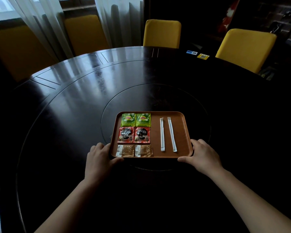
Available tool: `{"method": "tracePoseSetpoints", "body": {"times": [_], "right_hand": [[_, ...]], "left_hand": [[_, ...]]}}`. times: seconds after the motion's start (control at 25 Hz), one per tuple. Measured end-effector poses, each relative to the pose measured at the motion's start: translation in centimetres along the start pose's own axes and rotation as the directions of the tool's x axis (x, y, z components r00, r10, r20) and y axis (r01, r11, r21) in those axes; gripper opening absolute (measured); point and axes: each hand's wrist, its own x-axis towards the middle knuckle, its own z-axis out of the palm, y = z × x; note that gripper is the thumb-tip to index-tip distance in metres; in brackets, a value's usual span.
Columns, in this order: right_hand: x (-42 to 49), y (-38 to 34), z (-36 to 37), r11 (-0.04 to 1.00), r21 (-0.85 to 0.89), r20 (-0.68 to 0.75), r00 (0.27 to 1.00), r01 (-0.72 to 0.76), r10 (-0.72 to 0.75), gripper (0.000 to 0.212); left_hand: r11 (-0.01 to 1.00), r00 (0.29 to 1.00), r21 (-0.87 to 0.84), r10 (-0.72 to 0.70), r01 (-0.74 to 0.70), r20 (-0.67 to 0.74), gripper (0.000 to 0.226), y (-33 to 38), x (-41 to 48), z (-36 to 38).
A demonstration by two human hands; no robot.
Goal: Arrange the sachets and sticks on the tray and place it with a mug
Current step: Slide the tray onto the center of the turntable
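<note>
A dim room with sheer curtains (40, 22) over a window at the back holds a large round dark bench (74, 98), glossy where the daylight falls on it, with a round inset disc at its middle. Yellow-backed chairs (162, 33) stand around its far edge, and two small cards (197, 54), one blue and one yellow, lie on the far right of the bench, well apart from everything else.

A brown tray (185, 132) sits over the near part of the inset disc. On its left half lie three rows of paired sachets: two green tea sachets (135, 119) at the far end, two red coffee sachets (133, 135) in the middle, and two tan sachets (134, 151) nearest the person. On the right half lie two white sticks (167, 134), side by side and slightly splayed, not touching.

The left hand (99, 157) grips the tray's near left corner, thumb along the near rim and fingers curled against the side. The right hand (203, 156) grips the near right corner the same way. Whether the tray rests on the bench or is lifted cannot be told. Nothing lies on the bench between the tray and the chairs beyond.
</note>
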Motion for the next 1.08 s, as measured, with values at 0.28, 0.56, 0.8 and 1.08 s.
{"method": "tracePoseSetpoints", "body": {"times": [0.28,0.56,0.8,1.08], "right_hand": [[3.1,-0.8,0.1,0.998,0.045,-0.017,0.999,-0.047,0.048,0.065],[6.2,-1.6,-0.2,0.996,0.061,-0.002,0.998,-0.065,0.065,0.065],[8.1,-2.0,0.1,0.993,0.100,-0.014,0.998,-0.062,0.064,0.064],[8.0,-1.2,1.7,0.984,0.174,-0.130,0.990,-0.029,0.052,0.082]], "left_hand": [[0.995,0.999,0.095,0.021,-0.017,-0.046,0.058,0.4,3.2,0.0],[0.996,0.999,0.085,0.002,0.001,-0.033,0.059,0.8,6.8,0.1],[0.999,0.999,0.052,-0.009,0.012,-0.051,0.060,0.5,8.3,0.2],[0.998,0.991,0.054,-0.028,0.035,-0.128,0.066,-0.4,8.6,1.6]]}}
